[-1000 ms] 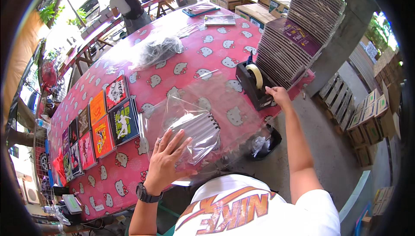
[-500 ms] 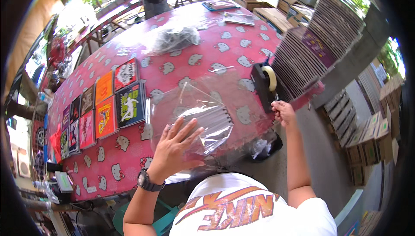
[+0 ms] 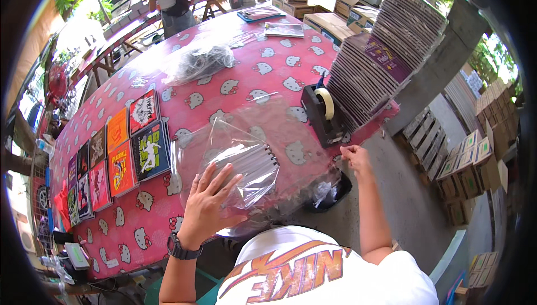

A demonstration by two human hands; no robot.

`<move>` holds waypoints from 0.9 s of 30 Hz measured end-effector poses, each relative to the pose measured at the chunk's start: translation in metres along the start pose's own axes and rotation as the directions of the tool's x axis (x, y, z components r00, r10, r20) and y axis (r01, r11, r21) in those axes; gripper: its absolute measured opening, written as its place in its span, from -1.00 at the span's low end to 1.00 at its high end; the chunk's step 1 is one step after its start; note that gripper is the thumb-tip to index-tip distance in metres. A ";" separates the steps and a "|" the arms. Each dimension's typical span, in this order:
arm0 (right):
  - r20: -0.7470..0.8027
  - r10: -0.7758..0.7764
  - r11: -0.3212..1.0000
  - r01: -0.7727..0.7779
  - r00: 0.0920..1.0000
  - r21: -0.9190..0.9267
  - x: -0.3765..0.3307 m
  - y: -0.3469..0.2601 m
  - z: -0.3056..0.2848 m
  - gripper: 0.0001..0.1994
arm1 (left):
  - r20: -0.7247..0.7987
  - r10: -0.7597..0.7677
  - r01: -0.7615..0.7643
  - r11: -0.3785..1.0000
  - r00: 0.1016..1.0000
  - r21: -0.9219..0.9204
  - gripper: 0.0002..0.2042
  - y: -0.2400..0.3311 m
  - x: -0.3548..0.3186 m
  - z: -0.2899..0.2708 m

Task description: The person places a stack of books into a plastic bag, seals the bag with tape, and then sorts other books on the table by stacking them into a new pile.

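We list: left hand (image 3: 211, 200), fingers spread, likely steadying film-covered notebook (image 3: 251, 169); right hand (image 3: 357, 160) near tape dispenser (image 3: 316, 116), fingertips pinched, contents unclear.

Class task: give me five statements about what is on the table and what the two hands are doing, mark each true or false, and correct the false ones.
1. The left hand rests with fingers spread on clear plastic. True.
2. The right hand is near the tape dispenser. True.
3. A watch is worn on the right wrist. False: the black watch is on the left wrist.
4. The colourful books stand in one tall pile. False: the colourful books are laid out in two rows, left of the left hand.
5. The tablecloth is plain green. False: the tablecloth is pink with white cat faces.
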State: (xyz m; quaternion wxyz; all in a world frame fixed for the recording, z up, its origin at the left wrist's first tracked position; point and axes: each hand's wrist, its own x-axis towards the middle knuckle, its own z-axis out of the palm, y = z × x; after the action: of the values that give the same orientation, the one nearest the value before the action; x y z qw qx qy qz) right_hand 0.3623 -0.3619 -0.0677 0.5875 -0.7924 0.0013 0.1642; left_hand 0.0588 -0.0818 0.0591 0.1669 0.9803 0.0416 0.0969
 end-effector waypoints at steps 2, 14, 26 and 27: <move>0.198 0.200 0.906 -0.258 0.960 0.336 0.021 0.028 -0.001 -0.80 | -0.007 0.006 -0.006 1.000 1.000 0.002 -0.23 0.000 0.003 0.001; 0.317 -0.019 0.803 -0.174 0.948 0.570 0.007 -0.056 0.063 -0.84 | 0.002 0.018 -0.018 1.000 1.000 -0.012 -0.22 0.002 0.004 -0.005; 0.254 0.218 0.817 -0.318 0.942 0.481 0.011 0.042 0.002 -0.81 | -0.001 -0.023 0.023 0.999 1.000 -0.023 -0.25 0.001 0.003 -0.001; 0.352 0.226 0.745 -0.394 0.908 0.538 0.017 0.044 0.007 -0.80 | -0.005 -0.025 0.025 0.999 1.000 -0.022 -0.26 0.001 0.003 -0.002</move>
State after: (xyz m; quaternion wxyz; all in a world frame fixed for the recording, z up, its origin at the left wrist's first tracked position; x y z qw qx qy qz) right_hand 0.3686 -0.3658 -0.1145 0.7656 -0.5255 0.1077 0.3552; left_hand 0.0614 -0.0819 0.0616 0.1789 0.9775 0.0531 0.0979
